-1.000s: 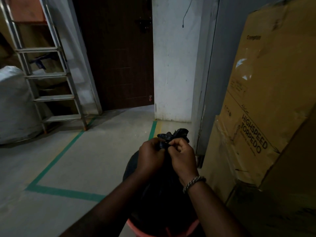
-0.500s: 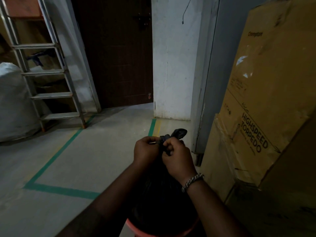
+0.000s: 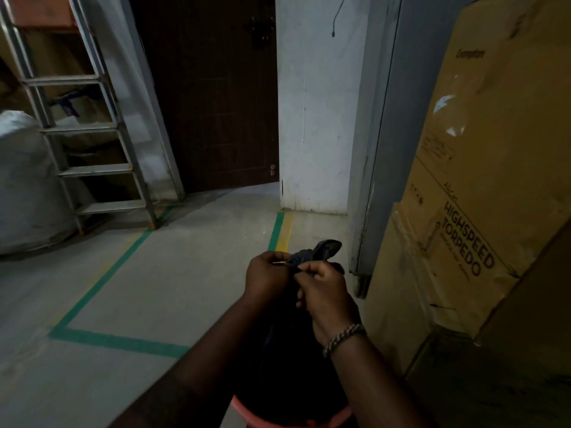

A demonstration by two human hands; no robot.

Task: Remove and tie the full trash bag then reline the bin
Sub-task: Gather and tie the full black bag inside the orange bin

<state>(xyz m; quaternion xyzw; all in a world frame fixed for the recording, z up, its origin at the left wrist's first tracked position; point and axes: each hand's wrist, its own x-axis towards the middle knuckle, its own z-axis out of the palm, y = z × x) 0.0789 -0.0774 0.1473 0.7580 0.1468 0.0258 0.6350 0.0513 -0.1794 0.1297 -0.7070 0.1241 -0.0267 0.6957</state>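
Curled fingers of the left hand [image 3: 267, 274] and right hand [image 3: 324, 291] pinch the twisted neck of a black plastic trash bag [image 3: 321, 250]; its tail points up and away. The bag stands upright beneath them in a round red bin [image 3: 247, 413] on a green-taped grey concrete floor [image 3: 154, 288], with brown cardboard cartons [image 3: 494, 180] to the right.

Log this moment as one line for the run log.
step: tying trash bag neck | left hand: pinches neck | right hand: pinches neck | bag location: in red bin | knot: cannot tell if finished
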